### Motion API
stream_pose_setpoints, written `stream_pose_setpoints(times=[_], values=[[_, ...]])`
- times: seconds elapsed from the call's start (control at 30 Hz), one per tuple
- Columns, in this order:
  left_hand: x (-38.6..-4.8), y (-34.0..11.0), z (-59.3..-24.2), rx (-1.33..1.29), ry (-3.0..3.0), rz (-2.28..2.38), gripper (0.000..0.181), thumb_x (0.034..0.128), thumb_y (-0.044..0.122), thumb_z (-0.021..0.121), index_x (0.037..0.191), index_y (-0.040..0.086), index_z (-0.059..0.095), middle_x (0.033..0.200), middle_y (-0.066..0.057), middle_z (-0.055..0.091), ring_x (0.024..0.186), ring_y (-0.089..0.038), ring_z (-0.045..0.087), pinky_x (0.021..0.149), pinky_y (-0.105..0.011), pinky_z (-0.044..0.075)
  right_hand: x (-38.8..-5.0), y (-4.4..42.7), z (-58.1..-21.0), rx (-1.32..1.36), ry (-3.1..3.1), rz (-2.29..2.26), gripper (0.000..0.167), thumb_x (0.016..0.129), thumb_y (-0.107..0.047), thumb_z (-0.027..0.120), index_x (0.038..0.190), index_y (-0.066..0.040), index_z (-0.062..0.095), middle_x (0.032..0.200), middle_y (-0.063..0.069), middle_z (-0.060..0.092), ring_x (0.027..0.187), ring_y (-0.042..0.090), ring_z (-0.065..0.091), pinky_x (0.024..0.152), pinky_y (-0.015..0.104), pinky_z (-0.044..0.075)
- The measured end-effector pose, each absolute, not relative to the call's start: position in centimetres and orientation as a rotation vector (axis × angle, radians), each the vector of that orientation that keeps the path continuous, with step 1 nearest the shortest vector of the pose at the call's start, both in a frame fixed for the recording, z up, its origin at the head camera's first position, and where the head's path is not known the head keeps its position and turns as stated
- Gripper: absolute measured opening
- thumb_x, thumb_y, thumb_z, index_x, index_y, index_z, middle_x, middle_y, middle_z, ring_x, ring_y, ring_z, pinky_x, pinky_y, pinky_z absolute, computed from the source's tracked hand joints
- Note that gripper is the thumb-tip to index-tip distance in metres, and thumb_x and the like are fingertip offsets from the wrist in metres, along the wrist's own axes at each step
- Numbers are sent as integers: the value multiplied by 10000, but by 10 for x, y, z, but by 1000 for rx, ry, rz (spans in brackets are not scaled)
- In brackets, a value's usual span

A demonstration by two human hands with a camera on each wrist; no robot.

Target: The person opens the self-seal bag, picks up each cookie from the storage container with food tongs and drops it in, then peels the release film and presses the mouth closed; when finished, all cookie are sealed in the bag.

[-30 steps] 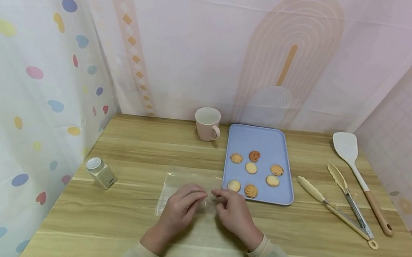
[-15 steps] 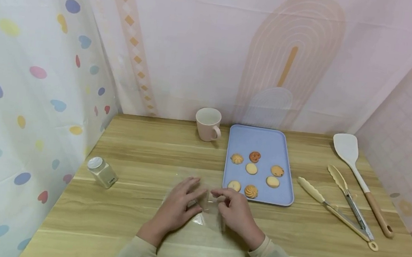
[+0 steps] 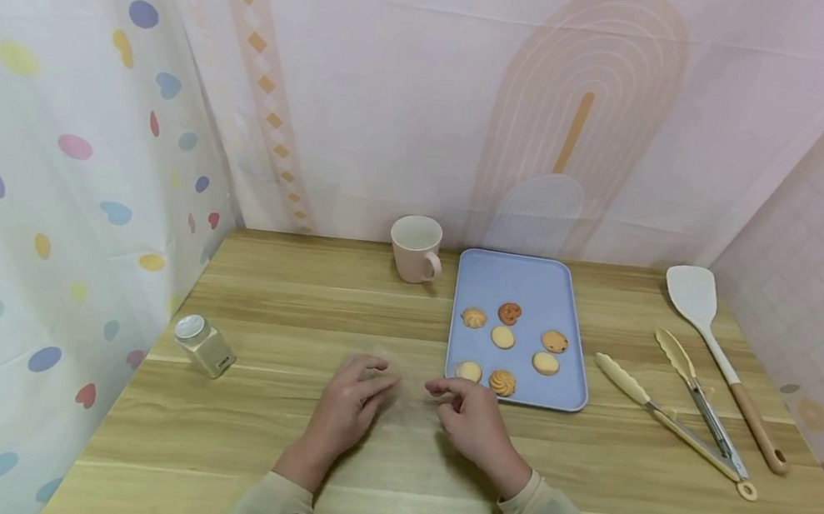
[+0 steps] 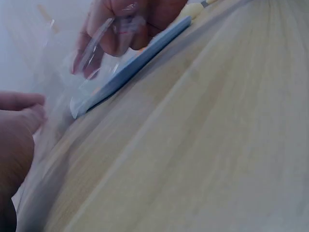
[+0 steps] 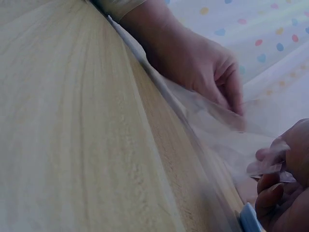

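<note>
Compared with half a second ago, the left hand [image 3: 345, 405] has drawn back a little, away from the right hand [image 3: 472, 422], so the gap between their fingertips is wider; its fingers, spread out then, are now gathered. The right hand has hardly moved. The clear plastic film [image 5: 219, 129], which showed crisp glints between the hands then, is now a faint blur there in the head view. Both hands pinch it: the right with curled fingers round a crumpled end, the left between thumb and fingers. Its longest visible stretch runs crosswise from the left hand to the right; which end is the opening, I cannot tell. Just beyond the right hand, the blue tray [image 3: 518, 281] with its cookies [image 3: 502, 382] lies as before, its long axis pointing away from the hands
</note>
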State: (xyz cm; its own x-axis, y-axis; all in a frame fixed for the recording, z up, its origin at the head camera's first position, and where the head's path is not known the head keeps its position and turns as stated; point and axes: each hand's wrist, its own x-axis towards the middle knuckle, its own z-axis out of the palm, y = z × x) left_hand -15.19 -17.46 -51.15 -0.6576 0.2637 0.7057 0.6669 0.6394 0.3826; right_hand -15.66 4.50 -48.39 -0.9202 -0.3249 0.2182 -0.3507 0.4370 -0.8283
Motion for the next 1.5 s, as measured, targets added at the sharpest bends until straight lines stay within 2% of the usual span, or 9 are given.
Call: stream_pose_setpoints(times=[0.1,0.2,0.3,0.5,0.63,0.83,1.03,1.27,1.5], values=[[-152,-172,-509,-709,-2176,-850,159,792,7,744,949,31,763,947,-87,614,932,-254,561,788,-377,486,-156,44,-484,652,-2611,1523,344,766,104,585,987,-102,749,950,-13,713,545,28,478,490,215,435],[-152,-169,-508,-720,-2143,-819,157,787,-17,726,937,14,762,883,-61,578,869,-240,547,743,-354,484,-156,44,-484,691,-2585,1523,245,803,38,677,965,-128,755,910,-48,701,522,22,460,474,211,426],[-152,-167,-506,-737,-2131,-790,163,786,-35,703,935,3,755,849,-52,580,843,-233,552,746,-338,493,-156,43,-483,695,-2581,1516,168,820,-79,757,976,-139,749,872,-67,688,580,32,508,518,216,450],[-150,-165,-505,-738,-2128,-746,161,815,-36,661,953,10,729,851,-58,651,838,-229,606,793,-332,523,-155,44,-484,645,-2602,1481,230,798,-190,799,1008,-124,733,871,-47,668,758,97,613,664,244,517],[-149,-165,-504,-752,-2095,-747,145,843,-32,635,949,13,723,862,-69,672,847,-242,632,829,-353,525,-156,43,-486,625,-2597,1455,190,774,-136,813,937,-125,716,861,-42,637,785,96,625,688,236,532],[-148,-164,-503,-784,-1995,-759,177,922,4,543,924,10,720,872,-79,683,845,-255,644,848,-376,519,-158,42,-486,596,-2547,1363,187,720,21,746,800,-128,665,713,-91,525,641,53,499,593,220,455],[-146,-160,-498,-804,-1963,-774,236,987,51,482,938,6,709,885,-86,676,844,-253,642,855,-506,506,-159,42,-487,577,-2456,1301,223,701,116,656,766,-97,661,688,-73,484,608,53,470,539,210,442],[-145,-157,-495,-802,-1959,-797,269,979,11,421,978,-5,689,901,-85,643,837,-245,616,989,-479,436,-160,42,-488,533,-2421,1262,258,671,156,632,772,-78,670,710,-61,514,627,60,491,531,201,445],[-143,-154,-493,-804,-1935,-807,300,961,-10,386,1005,-14,682,895,-97,609,822,-244,590,996,-497,417,-161,42,-488,479,-2395,1241,284,638,171,624,805,-51,686,683,-30,520,615,63,477,524,202,416]])
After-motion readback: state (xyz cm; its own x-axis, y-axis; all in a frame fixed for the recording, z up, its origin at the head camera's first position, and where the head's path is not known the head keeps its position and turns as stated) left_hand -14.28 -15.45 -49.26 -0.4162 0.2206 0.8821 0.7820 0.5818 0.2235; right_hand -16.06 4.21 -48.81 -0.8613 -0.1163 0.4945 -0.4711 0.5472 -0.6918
